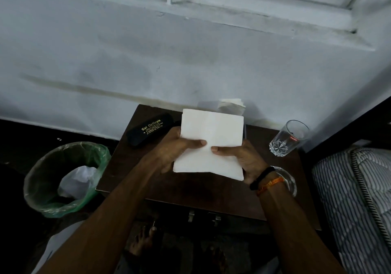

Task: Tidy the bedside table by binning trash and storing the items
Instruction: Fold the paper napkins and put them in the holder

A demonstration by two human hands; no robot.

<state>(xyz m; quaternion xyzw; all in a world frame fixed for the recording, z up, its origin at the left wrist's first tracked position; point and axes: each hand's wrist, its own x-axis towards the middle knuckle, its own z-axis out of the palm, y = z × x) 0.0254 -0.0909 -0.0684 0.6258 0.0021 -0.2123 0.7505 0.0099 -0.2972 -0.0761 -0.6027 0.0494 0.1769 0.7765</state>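
A white paper napkin point(211, 132) is held flat above the dark wooden bedside table point(190, 193). My left hand point(175, 149) grips its left edge, thumb on top. My right hand point(239, 159) grips its right side, thumb pressed on the sheet. A black spectacle case point(148, 131) with gold lettering lies at the table's back left. A clear drinking glass point(287, 138) stands at the back right. Behind the napkin, a stack of white tissues point(232, 104) sits against the wall. A glass ashtray point(289, 180) is partly hidden under my right wrist.
A round bin with a green liner point(63, 178) stands on the floor left of the table, holding a crumpled white bag. A striped mattress point(355, 199) lies to the right. The table's drawer handles point(203, 216) show at the front. My bare feet are below.
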